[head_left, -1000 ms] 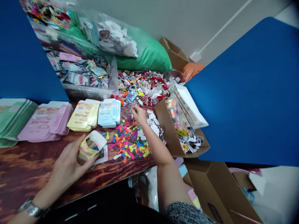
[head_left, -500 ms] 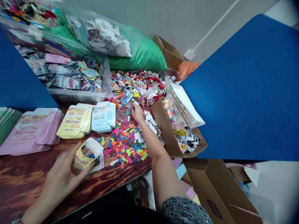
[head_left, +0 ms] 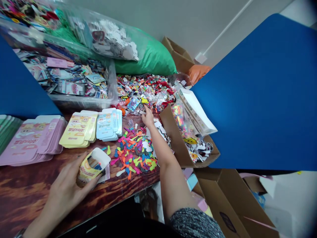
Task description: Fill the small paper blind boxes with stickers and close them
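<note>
My left hand (head_left: 68, 183) is wrapped round a small yellow paper box (head_left: 89, 169) with its top open toward me. Card-like pieces and something blue show inside it. My right hand (head_left: 148, 117) reaches to the near edge of a heap of small trinkets (head_left: 153, 89), many in clear wrapping. Its fingers touch the heap, and whether they pinch a piece cannot be made out. Nearer me lies a spread of colourful balloons (head_left: 136, 150), with white cut-out cards (head_left: 160, 130) beside my right forearm.
Flat pink boxes (head_left: 32, 138), yellow boxes (head_left: 78, 129) and blue boxes (head_left: 107, 124) stand stacked at left. Behind them is a clear bin (head_left: 84, 100) of cards. A cardboard box (head_left: 177, 145) sits right of my arm. Blue panels (head_left: 260, 99) flank the table.
My right hand has moved slightly right and along the trinket heap's edge. A small clear piece now lies on the table left of it. My left hand keeps the yellow box nearly in place.
</note>
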{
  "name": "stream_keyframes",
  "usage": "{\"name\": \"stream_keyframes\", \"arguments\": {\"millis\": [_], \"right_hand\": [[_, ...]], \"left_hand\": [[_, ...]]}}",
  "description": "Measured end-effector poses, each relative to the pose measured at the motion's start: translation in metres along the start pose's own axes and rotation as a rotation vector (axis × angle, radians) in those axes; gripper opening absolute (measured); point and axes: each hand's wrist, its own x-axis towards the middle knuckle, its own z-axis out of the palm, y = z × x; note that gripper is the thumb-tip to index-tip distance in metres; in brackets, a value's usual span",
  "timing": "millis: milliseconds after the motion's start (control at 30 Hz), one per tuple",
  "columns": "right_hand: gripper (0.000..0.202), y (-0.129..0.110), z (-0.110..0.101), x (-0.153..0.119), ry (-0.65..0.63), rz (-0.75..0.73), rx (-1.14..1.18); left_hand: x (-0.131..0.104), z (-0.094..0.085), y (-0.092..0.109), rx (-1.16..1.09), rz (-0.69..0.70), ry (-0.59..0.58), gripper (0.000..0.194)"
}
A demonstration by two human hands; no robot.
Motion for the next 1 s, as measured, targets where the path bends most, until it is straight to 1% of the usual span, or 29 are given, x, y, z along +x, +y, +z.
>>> {"name": "stream_keyframes", "arguments": {"millis": [100, 167, 233, 333, 400, 467, 500, 633, 700, 767, 833, 900, 1000], "right_hand": [[0.056, 0.0, -0.001, -0.002, 0.004, 0.045, -0.03], [0.056, -0.007, 0.005, -0.005, -0.025, 0.044, -0.045], [0.059, -0.019, 0.014, -0.008, -0.072, 0.003, -0.046], [0.065, -0.036, 0.028, -0.012, -0.117, -0.103, -0.018], [0.061, -0.039, 0.031, -0.012, -0.121, -0.154, 0.011], [0.055, -0.032, 0.026, -0.009, -0.107, -0.149, 0.029], [0.055, -0.025, 0.021, -0.007, -0.091, -0.124, 0.03], [0.071, 0.007, -0.007, 0.01, 0.001, 0.018, 0.015], [0.074, 0.019, -0.021, 0.02, 0.025, 0.064, 0.013], [0.068, 0.025, -0.03, 0.026, 0.036, 0.088, 0.012], [0.056, 0.025, -0.033, 0.027, 0.044, 0.1, 0.014], [0.043, 0.022, -0.03, 0.022, 0.035, 0.1, 0.028], [0.022, 0.015, -0.018, 0.01, -0.027, 0.083, 0.077]], "left_hand": [[0.001, 0.002, 0.001, 0.009, 0.01, 0.005, 0.074], [0.001, 0.003, 0.002, 0.009, 0.033, 0.005, 0.075], [0.001, 0.005, 0.004, 0.009, 0.053, -0.004, 0.075], [0.0, 0.006, 0.005, 0.007, 0.045, -0.026, 0.075], [-0.002, 0.006, 0.004, 0.008, 0.024, -0.028, 0.076], [-0.005, 0.005, 0.002, 0.011, 0.0, -0.033, 0.076], [-0.006, 0.005, 0.001, 0.012, -0.01, -0.035, 0.076], [-0.008, 0.006, -0.001, 0.009, -0.023, -0.041, 0.074], [-0.007, 0.005, 0.001, 0.015, -0.021, -0.043, 0.074], [-0.004, 0.005, 0.004, 0.02, -0.014, -0.039, 0.074], [-0.002, 0.004, 0.006, 0.017, -0.004, -0.037, 0.075], [-0.001, 0.005, 0.007, 0.016, 0.007, -0.035, 0.075], [-0.002, 0.007, 0.006, 0.024, 0.002, -0.039, 0.075]]}}
